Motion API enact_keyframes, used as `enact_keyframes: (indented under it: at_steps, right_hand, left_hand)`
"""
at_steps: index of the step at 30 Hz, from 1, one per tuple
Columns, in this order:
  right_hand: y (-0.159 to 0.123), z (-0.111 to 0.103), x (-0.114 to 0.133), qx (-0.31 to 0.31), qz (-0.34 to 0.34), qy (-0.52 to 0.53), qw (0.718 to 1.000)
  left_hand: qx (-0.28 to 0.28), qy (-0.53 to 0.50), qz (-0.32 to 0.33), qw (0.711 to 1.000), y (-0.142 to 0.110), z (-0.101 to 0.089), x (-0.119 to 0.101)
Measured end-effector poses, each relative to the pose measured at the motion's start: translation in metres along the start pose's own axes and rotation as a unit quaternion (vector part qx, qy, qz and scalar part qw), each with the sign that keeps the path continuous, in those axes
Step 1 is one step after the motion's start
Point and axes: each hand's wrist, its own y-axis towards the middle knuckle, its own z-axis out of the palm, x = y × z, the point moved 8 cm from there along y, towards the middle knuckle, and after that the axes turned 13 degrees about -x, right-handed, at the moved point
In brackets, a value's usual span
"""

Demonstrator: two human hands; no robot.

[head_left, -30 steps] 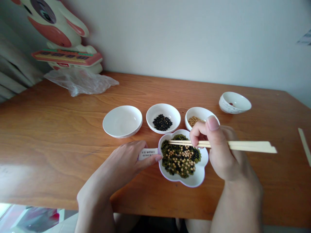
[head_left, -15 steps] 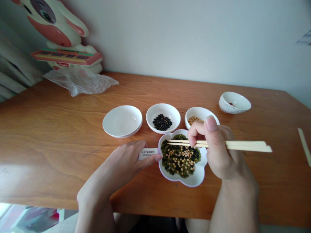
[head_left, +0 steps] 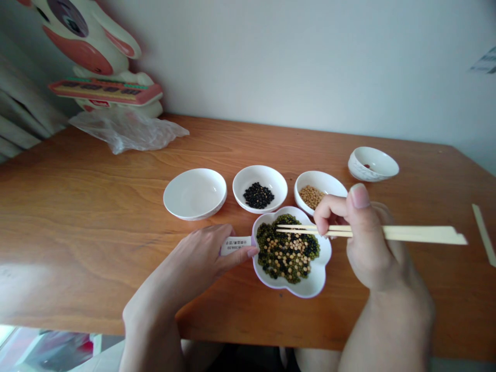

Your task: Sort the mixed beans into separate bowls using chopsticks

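My left hand (head_left: 211, 250) grips the labelled handle (head_left: 235, 245) of a flower-shaped bowl (head_left: 316, 281) with a purple rim. Inside lie mixed green, black and tan beans (head_left: 289, 253). In my right hand (head_left: 366, 237) is a pair of pale chopsticks (head_left: 422, 234), closed around by the fingers. Their tips are over the beans in the upper part of the bowl; I cannot tell whether they pinch a bean. Behind it stand a white bowl of black beans (head_left: 259, 196) and a white bowl (head_left: 329, 182) of tan beans, the latter partly behind my right hand.
A bare white bowl (head_left: 195, 194) stands left of the black beans. Another small bowl (head_left: 373, 164) at back right holds a few reddish bits. A plastic bag (head_left: 134, 132) and a toy keyboard (head_left: 108, 90) are at back left. A pale strip (head_left: 483, 235) lies far right.
My right hand and the chopsticks have moved to the right, their tips shifting from the bowl's left edge towards its middle. My left hand and the flower-shaped bowl stay in place.
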Motion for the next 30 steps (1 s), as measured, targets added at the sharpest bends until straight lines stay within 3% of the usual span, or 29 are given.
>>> enact_keyframes:
  at_steps: [19,30]
  right_hand:
    - [0.0008,0.0037,0.0045,0.008,-0.024,-0.008,1.0]
    - [0.0007,0.0017,0.0001,-0.019,-0.018,0.024,0.999]
  left_hand:
    - [-0.007,-0.01,-0.009,1.0,0.0012,-0.0017,-0.0013]
    - [0.0,-0.002,0.003,1.0,0.0004,0.0001,-0.0021]
